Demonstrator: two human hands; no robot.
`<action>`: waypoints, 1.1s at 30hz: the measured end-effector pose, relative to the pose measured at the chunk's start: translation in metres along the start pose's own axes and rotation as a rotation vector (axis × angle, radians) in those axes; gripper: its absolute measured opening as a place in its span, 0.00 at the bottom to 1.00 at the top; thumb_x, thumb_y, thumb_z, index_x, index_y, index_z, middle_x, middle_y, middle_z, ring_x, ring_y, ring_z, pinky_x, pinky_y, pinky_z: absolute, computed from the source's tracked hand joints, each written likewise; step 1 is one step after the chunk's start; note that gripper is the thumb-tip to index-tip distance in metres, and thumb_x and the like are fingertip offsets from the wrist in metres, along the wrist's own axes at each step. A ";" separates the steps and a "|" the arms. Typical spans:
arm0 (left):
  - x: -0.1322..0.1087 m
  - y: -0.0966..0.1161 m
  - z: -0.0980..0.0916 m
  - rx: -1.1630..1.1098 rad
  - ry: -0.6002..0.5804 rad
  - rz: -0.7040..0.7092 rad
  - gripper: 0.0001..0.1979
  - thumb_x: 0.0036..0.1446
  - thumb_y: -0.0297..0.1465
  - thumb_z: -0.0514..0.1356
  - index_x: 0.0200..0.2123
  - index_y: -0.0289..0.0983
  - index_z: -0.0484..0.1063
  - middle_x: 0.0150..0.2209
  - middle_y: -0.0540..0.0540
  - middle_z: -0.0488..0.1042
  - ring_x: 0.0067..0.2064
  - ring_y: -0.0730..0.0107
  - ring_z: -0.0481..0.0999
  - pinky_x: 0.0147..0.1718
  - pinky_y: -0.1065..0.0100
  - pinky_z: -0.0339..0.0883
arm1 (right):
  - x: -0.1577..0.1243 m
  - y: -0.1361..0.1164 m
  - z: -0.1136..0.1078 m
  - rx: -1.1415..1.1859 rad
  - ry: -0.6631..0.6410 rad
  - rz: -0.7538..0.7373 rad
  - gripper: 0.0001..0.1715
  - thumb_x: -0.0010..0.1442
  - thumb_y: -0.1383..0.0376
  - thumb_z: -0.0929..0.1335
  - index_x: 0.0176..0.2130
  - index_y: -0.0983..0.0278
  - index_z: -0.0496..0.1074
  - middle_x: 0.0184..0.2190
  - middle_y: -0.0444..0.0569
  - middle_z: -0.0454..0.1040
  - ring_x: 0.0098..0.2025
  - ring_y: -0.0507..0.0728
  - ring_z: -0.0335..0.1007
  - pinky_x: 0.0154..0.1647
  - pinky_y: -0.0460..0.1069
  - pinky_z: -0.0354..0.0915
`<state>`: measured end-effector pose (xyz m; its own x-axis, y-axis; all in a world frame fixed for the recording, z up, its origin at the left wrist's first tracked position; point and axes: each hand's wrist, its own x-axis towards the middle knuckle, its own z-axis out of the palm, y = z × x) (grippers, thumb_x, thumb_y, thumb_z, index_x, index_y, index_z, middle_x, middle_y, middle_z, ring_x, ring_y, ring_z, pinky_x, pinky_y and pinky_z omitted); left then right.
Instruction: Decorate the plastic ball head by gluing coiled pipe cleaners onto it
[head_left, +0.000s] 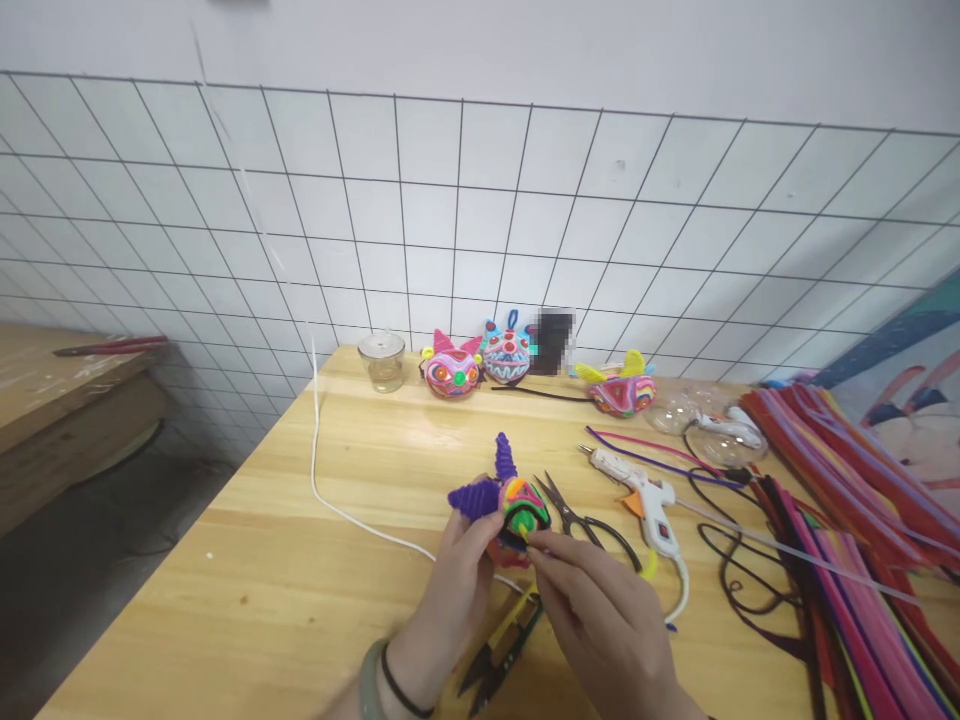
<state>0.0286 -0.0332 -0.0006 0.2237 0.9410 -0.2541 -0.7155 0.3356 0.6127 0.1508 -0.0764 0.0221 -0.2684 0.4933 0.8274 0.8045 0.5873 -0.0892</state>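
Observation:
My left hand [456,598] is wrapped round a small colourful ball-shaped ornament [519,492] covered in coiled pipe cleaners. Two purple ears [475,499] stick out at its upper left, and a green patch ringed in black sits on its front. With fingertips pinched at that patch, my right hand [611,615] grips a short yellow pipe cleaner [523,532], mostly hidden by the fingers. Just beyond the right hand lie black-handled scissors [576,515], blades partly apart. Thread snips [499,650] rest on the table between my wrists.
A white glue gun [637,490] lies right of the scissors, its cable curling forward. Bundles of pipe cleaners [862,480] fill the right side. Along the back stand a glass cup [382,362], a pink-eared ornament [451,368], a blue ornament [507,352] and a yellow-eared one [622,390]. A white cord [352,512] crosses the table.

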 end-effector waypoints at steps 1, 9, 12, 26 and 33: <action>0.000 0.000 0.000 0.002 0.012 -0.001 0.07 0.44 0.28 0.67 0.29 0.36 0.74 0.29 0.49 0.78 0.32 0.70 0.74 0.33 0.69 0.67 | -0.001 0.001 0.001 -0.012 -0.004 -0.025 0.08 0.62 0.74 0.65 0.35 0.70 0.75 0.31 0.57 0.81 0.32 0.56 0.79 0.33 0.48 0.74; -0.003 -0.002 0.000 0.039 0.000 0.009 0.21 0.43 0.30 0.68 0.44 0.38 0.74 0.42 0.44 0.78 0.46 0.60 0.74 0.45 0.62 0.66 | -0.014 0.006 0.002 0.015 -0.128 -0.051 0.07 0.62 0.76 0.65 0.39 0.72 0.74 0.37 0.59 0.80 0.35 0.58 0.77 0.33 0.51 0.72; -0.002 -0.003 -0.001 0.060 0.007 0.027 0.26 0.45 0.30 0.67 0.49 0.38 0.70 0.45 0.43 0.77 0.48 0.59 0.74 0.47 0.61 0.65 | -0.017 0.007 0.002 0.026 -0.131 -0.036 0.07 0.62 0.76 0.66 0.40 0.71 0.73 0.37 0.59 0.80 0.35 0.58 0.76 0.33 0.51 0.71; 0.000 -0.005 -0.006 0.191 0.039 -0.001 0.33 0.43 0.31 0.67 0.53 0.38 0.61 0.46 0.41 0.75 0.48 0.58 0.73 0.50 0.58 0.63 | -0.011 0.004 0.001 -0.052 -0.174 -0.085 0.07 0.64 0.75 0.65 0.39 0.71 0.73 0.36 0.54 0.80 0.38 0.56 0.77 0.40 0.52 0.68; 0.000 -0.003 -0.004 0.216 0.033 -0.012 0.33 0.41 0.31 0.68 0.52 0.38 0.61 0.43 0.42 0.76 0.45 0.58 0.74 0.48 0.58 0.64 | -0.010 0.003 0.000 -0.067 -0.198 -0.069 0.09 0.65 0.74 0.63 0.40 0.68 0.73 0.36 0.52 0.81 0.37 0.56 0.77 0.40 0.51 0.69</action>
<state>0.0282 -0.0342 -0.0060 0.2072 0.9362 -0.2840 -0.5536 0.3515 0.7550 0.1562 -0.0797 0.0139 -0.4176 0.5737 0.7046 0.8123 0.5833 0.0065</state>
